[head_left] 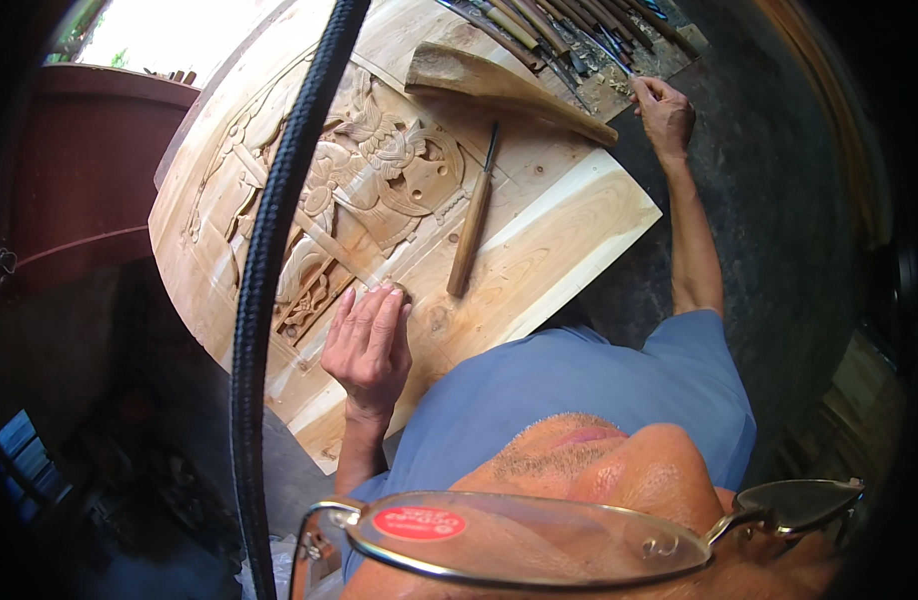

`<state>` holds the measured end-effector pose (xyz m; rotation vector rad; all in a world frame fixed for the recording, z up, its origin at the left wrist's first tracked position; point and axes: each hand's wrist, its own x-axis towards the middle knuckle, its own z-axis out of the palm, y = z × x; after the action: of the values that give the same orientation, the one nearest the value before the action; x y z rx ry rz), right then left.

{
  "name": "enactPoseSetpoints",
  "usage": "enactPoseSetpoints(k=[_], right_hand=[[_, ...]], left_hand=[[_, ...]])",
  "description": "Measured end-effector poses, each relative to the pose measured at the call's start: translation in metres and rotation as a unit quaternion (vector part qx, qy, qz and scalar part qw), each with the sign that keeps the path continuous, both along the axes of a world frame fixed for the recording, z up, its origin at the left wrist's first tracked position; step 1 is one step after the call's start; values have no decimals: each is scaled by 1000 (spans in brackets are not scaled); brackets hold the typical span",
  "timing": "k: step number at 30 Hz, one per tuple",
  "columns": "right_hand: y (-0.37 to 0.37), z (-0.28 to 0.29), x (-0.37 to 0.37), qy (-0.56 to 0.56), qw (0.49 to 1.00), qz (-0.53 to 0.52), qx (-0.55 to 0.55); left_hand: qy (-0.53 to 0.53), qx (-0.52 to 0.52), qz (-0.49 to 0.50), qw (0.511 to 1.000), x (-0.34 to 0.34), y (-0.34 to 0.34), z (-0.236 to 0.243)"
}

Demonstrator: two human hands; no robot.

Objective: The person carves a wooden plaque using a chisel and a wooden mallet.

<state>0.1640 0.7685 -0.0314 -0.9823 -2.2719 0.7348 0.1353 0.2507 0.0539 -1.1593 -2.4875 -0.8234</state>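
A pale wooden panel point(569, 235) with a carved relief point(379, 170) of scrolls and leaf shapes lies before me. My left hand point(367, 345) rests on its near part with fingers stretched out, touching the wood beside the relief's lower border. At the upper right, my right hand point(666, 118) pinches the end of a thin chisel point(617, 55) that points toward a row of tools. A wood-handled gouge point(469, 235) lies on the panel between my hands, its metal shaft pointing away. What lies under my left fingertips is hidden.
Several carving tools point(549, 30) lie in a row among wood shavings point(607, 88) at the far right. A long curved wooden piece point(499, 88) lies across the panel's far side. A black braided cord point(269, 240) crosses the view. Dark red furniture point(89, 160) stands at left.
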Motion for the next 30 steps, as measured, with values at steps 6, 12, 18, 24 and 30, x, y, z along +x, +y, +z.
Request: enactPoseSetpoints(k=[6,12,18,24,30], right_hand=[[-13,4,-9,-100,948,2,302],[9,0,-10,-116,887,76,440],[15,-11,-17,-107,881,69,456],[-7,6,-23,-4,870,83,485],[-10,-5,-26,18,898,224,378]], left_hand=[[1,-10,2,1000,1,-1,-2],[-4,-21,-10,1000,1,3,-3],[0,-32,-19,999,1,4,-6],[6,-44,-11,999,-1,5,-2],[6,-50,-33,998,-1,7,-3]])
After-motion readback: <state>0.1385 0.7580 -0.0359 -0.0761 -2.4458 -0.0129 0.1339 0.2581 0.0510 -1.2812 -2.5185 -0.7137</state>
